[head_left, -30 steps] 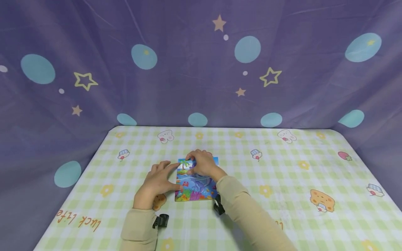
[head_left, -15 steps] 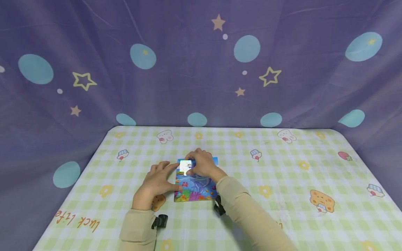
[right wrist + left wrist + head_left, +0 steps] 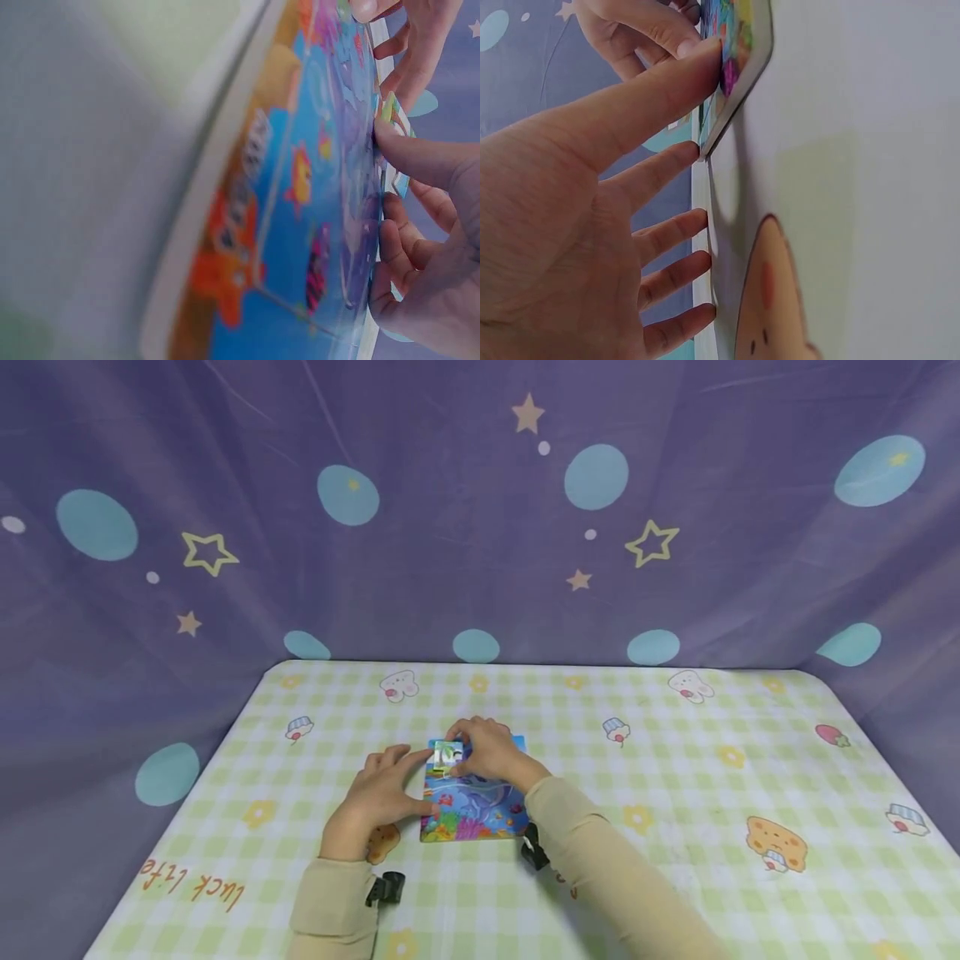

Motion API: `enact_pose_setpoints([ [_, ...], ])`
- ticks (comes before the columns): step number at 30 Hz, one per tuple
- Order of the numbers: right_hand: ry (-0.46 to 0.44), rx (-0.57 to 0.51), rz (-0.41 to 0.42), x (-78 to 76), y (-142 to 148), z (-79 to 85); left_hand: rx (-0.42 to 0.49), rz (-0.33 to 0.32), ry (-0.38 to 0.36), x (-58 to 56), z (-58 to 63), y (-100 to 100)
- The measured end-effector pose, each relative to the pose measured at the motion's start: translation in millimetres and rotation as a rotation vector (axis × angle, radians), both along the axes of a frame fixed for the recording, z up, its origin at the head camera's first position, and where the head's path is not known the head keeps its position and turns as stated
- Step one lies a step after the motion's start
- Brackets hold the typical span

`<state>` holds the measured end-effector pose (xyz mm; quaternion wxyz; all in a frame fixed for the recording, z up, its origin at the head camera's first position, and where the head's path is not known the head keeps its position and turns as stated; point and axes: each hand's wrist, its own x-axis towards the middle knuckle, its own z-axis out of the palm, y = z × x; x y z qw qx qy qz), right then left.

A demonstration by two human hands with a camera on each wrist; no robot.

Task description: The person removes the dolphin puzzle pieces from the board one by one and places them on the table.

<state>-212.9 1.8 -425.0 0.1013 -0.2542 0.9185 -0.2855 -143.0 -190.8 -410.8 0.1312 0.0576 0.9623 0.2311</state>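
Observation:
A jigsaw puzzle board [image 3: 474, 823] with a colourful undersea picture lies on the table. My left hand [image 3: 377, 795] spreads at its left side, the thumb resting on the lower left edge and the index finger by the upper left corner. In the left wrist view the other fingers [image 3: 673, 276] stretch out straight. Between thumb and index finger, my right hand [image 3: 491, 752] pinches a puzzle piece [image 3: 448, 754] with a palm tree on it, over the board's upper left. In the right wrist view that piece [image 3: 397, 131] stands tilted off the surface. The right hand hides the board's upper middle.
A green and white checked cloth [image 3: 675, 760] with printed cartoons covers the table. Behind it hangs a purple curtain [image 3: 480, 510] with stars and balloon shapes. Each wrist wears a black camera mount [image 3: 386, 887].
The puzzle piece has tilted in my right hand: it shone white with glare half a second ago, and its palm tree shows again now. Both hands stay nearly in place.

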Motion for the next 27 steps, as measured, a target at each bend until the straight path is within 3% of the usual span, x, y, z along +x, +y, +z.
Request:
enact_pose_setpoints([
  [8, -0.07, -0.162, -0.011, -3.2, 4, 1.4, 0.013, -0.007, -0.003, 0.4, 1.4, 0],
  [16, -0.102, -0.196, 0.007, -5.1, 4, 7.2, 0.016, -0.018, -0.004, 1.0, 4.2, 2],
  [23, -0.131, -0.31, 0.042, -11.6, 14, 9.6, 0.0, 0.001, 0.003, 2.5, 4.0, 3],
  [27, -0.157, -0.352, 0.011, -17.5, 25, 11.2, -0.004, 0.015, -0.002, 3.1, 5.9, 3],
])
